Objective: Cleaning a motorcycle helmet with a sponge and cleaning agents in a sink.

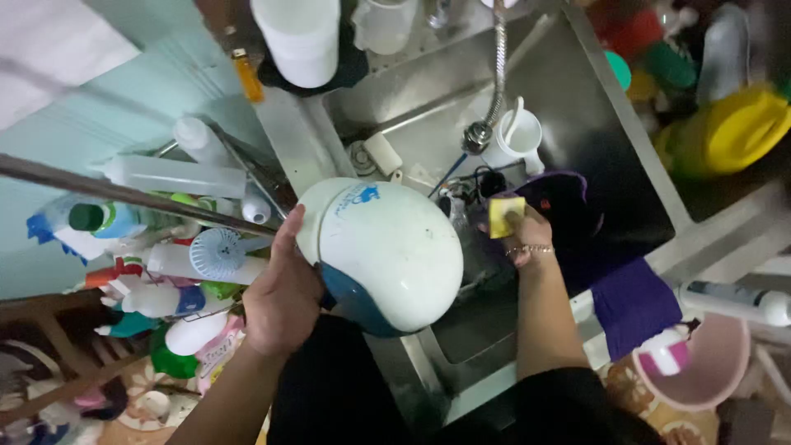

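Over sink [593, 124]: helmet [387, 255], sponge [504, 216]

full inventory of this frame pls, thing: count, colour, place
helmet: 1, white with blue underside, over the sink's front edge, in the left hand
sponge: 1, yellow, in the right hand
sink: 1, steel, centre right
hose: 1, metal, hanging into the sink
cup: 1, white, in the sink under the hose
cloth: 1, purple, draped over the sink's front rim
bottles: several, mostly white or clear, rack at left
jug: 1, yellow, upper right
basin: 1, pink, lower right
left hand: grips the helmet's rim
right hand: holds the sponge, bracelet at wrist
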